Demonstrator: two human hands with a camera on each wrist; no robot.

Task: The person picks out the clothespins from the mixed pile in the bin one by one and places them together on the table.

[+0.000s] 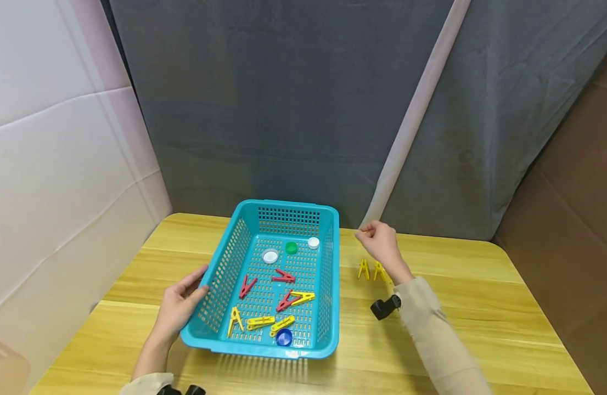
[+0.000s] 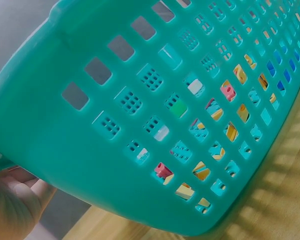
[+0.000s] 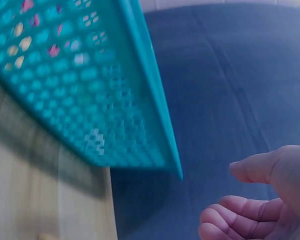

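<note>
My left hand (image 1: 177,304) grips the left rim of a turquoise plastic basket (image 1: 335,274), thumb on the rim; its fingers are partly hidden in the left wrist view. Inside lie red clothespins (image 1: 284,276), several yellow clothespins (image 1: 260,322), a blue bottle cap (image 1: 284,337), a green cap (image 1: 291,248) and white caps (image 1: 270,256). To the right of the basket, my right hand (image 1: 382,249) hovers above the table with fingers loosely bent. In the right wrist view the thumb (image 3: 252,167) stands apart from the fingers, with nothing between them.
Yellow clothespins (image 1: 364,269) stand on the wooden table (image 1: 456,323) below the right hand, one partly hidden by the wrist. A grey curtain (image 1: 284,109) hangs behind the table. A white wall (image 1: 71,164) is at left, a brown panel (image 1: 575,192) at right.
</note>
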